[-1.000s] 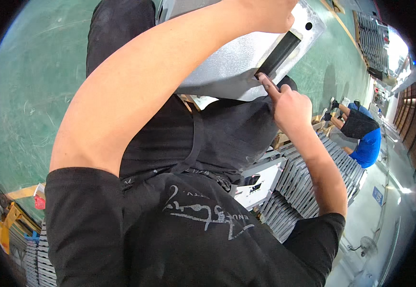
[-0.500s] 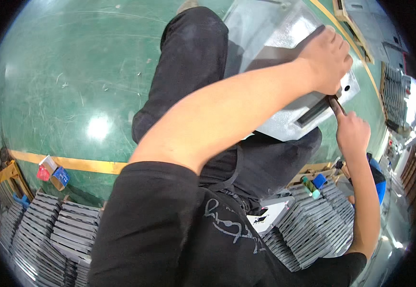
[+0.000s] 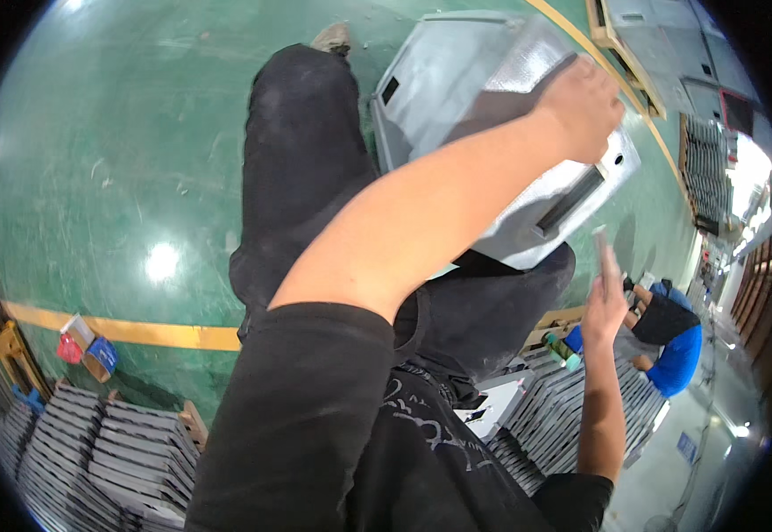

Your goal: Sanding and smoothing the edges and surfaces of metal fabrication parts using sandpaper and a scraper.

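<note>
A grey sheet-metal box point(image 3: 457, 71) lies by my legs, with a bright metallic face, a dark rectangular slot point(image 3: 570, 202) and a small round hole. My left hand point(image 3: 581, 108) rests over the bright face with its fingers curled. What is under those fingers is hidden. Below and right of the box, my right hand point(image 3: 605, 312) is closed round a thin, flat, light-coloured piece point(image 3: 601, 239) that points upward, away from the box. Motion smears this piece, so its kind cannot be told.
Stacked grey metal panels point(image 3: 129, 452) stand behind me at lower left, with more point(image 3: 572, 390) at lower right. Blue and red containers point(image 3: 99, 356) sit by the yellow floor line point(image 3: 164, 335). A person in blue point(image 3: 678, 346) bends over at the right.
My right hand has drawn away from the box's slotted side, downward and left, with the thin piece. The left hand stays at the bright face. My view has shifted, showing more of the box.
</note>
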The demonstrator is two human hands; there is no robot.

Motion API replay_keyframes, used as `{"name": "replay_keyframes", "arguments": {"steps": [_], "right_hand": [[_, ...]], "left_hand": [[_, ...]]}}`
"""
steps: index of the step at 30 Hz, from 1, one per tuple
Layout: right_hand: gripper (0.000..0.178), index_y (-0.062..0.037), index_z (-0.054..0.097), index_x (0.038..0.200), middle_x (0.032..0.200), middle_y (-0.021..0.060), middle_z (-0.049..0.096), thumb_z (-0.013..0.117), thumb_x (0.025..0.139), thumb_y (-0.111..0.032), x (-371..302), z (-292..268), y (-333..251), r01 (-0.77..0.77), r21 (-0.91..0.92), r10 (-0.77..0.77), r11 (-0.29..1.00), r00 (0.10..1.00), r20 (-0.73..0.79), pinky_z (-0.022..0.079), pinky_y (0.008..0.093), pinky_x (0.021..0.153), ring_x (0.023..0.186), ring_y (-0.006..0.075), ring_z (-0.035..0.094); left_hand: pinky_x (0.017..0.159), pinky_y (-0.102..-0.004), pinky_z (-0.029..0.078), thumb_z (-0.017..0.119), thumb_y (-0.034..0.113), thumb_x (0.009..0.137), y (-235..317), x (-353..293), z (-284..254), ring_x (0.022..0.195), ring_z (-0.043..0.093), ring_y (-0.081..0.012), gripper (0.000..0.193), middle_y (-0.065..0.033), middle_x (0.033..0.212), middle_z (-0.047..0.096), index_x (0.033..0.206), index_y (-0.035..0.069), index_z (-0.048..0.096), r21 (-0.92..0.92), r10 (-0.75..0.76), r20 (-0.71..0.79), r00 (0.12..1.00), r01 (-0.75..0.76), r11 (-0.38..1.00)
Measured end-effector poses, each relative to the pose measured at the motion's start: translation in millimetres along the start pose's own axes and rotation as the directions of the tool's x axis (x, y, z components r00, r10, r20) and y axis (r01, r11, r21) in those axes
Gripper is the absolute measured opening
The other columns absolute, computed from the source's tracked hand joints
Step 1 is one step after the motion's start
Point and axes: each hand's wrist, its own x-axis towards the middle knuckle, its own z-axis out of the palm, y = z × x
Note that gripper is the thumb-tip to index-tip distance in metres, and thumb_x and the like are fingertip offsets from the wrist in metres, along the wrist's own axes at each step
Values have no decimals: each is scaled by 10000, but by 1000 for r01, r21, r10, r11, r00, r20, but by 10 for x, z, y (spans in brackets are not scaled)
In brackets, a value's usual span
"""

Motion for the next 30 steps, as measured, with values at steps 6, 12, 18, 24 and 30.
{"name": "replay_keyframes", "arguments": {"steps": [6, 12, 18, 24, 30], "right_hand": [[386, 10, 546, 1333, 1209, 134, 613, 525, 1029, -228, 788, 815, -203, -372, 674, 678, 639, 686, -264, 484, 378, 922, 1081, 250, 647], [522, -6, 400, 1416, 1311, 271, 577, 503, 1039, -352, 1163, 1197, -798, -604, 557, 809, 570, 533, -250, 458, 509, 963, 1168, 466, 591], [656, 24, 365, 1458, 1291, 259, 581, 546, 1000, -411, 1145, 1146, -707, -552, 396, 679, 733, 620, -393, 489, 535, 938, 1169, 445, 589], [781, 8, 340, 1470, 1272, 276, 579, 642, 917, -453, 1330, 1219, -725, -612, 320, 690, 723, 640, -338, 513, 541, 922, 1160, 449, 599], [664, -34, 372, 1462, 1215, 248, 610, 613, 957, -392, 1612, 1147, -610, -584, 386, 697, 714, 646, -313, 529, 540, 886, 1099, 438, 632]], "left_hand": [[1052, -463, 371, 624, 310, 827, -187, 103, 13, 1202, 567, -299, 419, -144, 1217, 643, 1189, 107, 682, -76, 38, 17, 999, -37, 996], [1008, -467, 434, 637, 307, 835, -214, 108, -429, 1152, 621, -306, 369, -152, 1166, 679, 1143, 112, 694, -32, 80, 223, 972, -74, 997], [954, -416, 451, 648, 172, 745, -954, -144, -538, 1086, 625, -303, 344, -138, 1112, 689, 1076, 103, 712, -50, -119, -68, 991, 116, 992], [1003, -395, 437, 531, 210, 927, -1518, -1043, -129, 1135, 586, -264, 403, -110, 1249, 619, 1299, 68, 596, -767, -766, -120, 632, 431, 476], [964, -438, 490, 389, 462, 1016, -1278, -623, 113, 1153, 601, -304, 604, -141, 1308, 603, 1399, 10, 505, -886, -571, 439, 694, 438, -148]]}}
